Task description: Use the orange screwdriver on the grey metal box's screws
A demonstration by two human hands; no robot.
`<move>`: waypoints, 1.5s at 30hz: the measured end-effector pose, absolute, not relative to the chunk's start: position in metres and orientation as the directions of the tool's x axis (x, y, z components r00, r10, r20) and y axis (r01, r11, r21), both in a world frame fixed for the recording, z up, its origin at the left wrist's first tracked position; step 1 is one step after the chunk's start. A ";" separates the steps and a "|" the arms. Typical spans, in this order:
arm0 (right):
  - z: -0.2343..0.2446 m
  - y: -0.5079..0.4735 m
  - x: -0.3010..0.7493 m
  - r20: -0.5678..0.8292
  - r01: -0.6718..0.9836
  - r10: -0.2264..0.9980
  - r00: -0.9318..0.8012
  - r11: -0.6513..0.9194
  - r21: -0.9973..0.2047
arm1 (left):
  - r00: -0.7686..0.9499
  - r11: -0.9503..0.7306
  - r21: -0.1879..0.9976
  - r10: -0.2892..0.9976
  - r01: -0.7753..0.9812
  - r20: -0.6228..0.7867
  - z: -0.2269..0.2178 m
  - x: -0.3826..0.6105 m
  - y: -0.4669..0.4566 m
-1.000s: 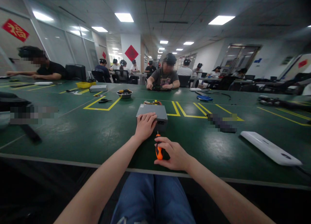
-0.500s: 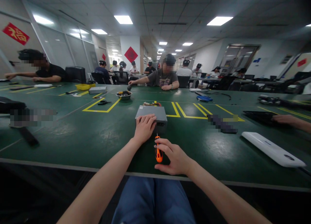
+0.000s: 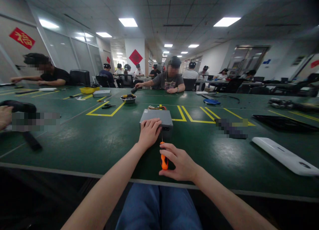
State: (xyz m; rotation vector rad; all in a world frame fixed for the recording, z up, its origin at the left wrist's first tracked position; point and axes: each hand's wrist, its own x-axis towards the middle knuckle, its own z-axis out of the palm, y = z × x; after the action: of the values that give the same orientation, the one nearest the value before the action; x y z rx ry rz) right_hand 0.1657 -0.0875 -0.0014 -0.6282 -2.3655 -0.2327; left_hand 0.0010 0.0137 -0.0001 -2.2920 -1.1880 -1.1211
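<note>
A grey metal computer power supply [image 3: 159,115] sits on the green table in front of me, coloured wires bunched behind it. My left hand [image 3: 150,132] lies over its near top edge, fingers on the lid and thumb toward the front face, holding it. Between the fingertips and thumb of my right hand [image 3: 180,162] is the orange handle of a screwdriver [image 3: 164,160]. Its thin shaft points away from me to the front face of the power supply, below a dark socket. The tip is too small to make out.
Around lie a white device [image 3: 284,157], a black panel [image 3: 284,122], a blurred dark object [image 3: 230,128], blue cable [image 3: 211,101], a metal bowl [image 3: 128,99] and a yellow tray [image 3: 89,89]. A co-worker [image 3: 171,78] sits opposite. Another person's hand [image 3: 5,117] is at far left.
The screwdriver handle shows a different side, more orange, as if turned; my left hand stays on the power supply. A person's hand has left the black panel at right; another has appeared at far left.
</note>
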 end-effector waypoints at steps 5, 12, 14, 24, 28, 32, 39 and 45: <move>0.001 -0.089 0.165 0.622 0.494 0.349 -0.701 0.867 0.070 | 0.338 -0.591 0.066 0.546 0.804 0.766 0.000 0.001 0.013; -0.004 -0.086 0.165 0.677 0.475 0.379 -0.631 0.878 -0.049 | 0.344 -0.602 0.066 0.540 0.796 0.768 0.000 0.001 0.014; -0.004 -0.086 0.165 0.675 0.477 0.384 -0.631 0.877 -0.054 | 0.347 -0.599 0.058 0.537 0.798 0.769 0.001 0.001 0.014; 0.002 -0.093 0.183 0.815 0.481 0.241 -0.527 0.875 0.052 | 0.346 -0.601 0.058 0.534 0.797 0.772 0.003 0.001 0.011; 0.001 -0.092 0.187 0.822 0.497 0.261 -0.506 0.867 0.030 | 0.349 -0.610 0.074 0.544 0.789 0.763 0.003 0.001 0.012; 0.000 -0.091 0.188 0.829 0.517 0.271 -0.489 0.856 0.025 | 0.356 -0.615 0.076 0.547 0.785 0.757 0.003 -0.001 0.014; 0.003 -0.092 0.189 0.798 0.552 0.287 -0.530 0.831 0.068 | 0.367 -0.619 0.066 0.545 0.783 0.754 0.003 -0.004 0.017; 0.009 -0.094 0.189 0.619 0.527 0.313 -0.720 0.827 0.194 | 0.372 -0.625 0.083 0.560 0.776 0.741 0.005 -0.007 0.017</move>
State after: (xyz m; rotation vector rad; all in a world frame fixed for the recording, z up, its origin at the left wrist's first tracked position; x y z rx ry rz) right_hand 0.1892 -0.0939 0.0086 -0.6147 -2.4215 -0.4832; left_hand -0.0065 0.0174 0.0048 -2.3561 -1.1812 -1.1058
